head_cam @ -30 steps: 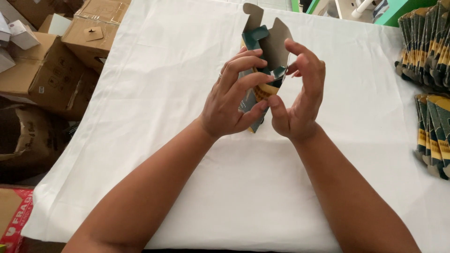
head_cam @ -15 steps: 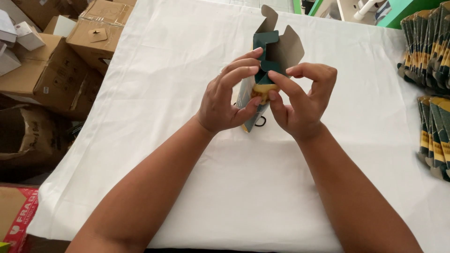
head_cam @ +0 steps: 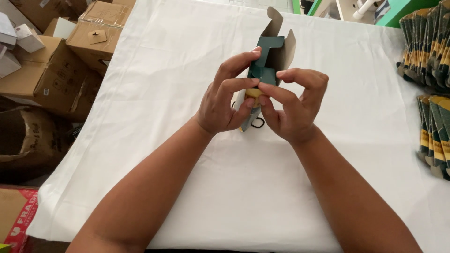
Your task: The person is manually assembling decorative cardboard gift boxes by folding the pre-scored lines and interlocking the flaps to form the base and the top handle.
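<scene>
A small green carton [head_cam: 269,61] is held upright above the white-covered bench [head_cam: 140,117], long axis pointing away; the left hand [head_cam: 225,100] and right hand [head_cam: 293,107] are closed on its lower end, fingers [head_cam: 243,83] pinching.

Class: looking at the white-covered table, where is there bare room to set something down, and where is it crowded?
Bare cloth lies between the left hand and the table's left edge, and between the right hand and the stacked flat cartons. It is crowded at the right edge and around the green carton.
</scene>
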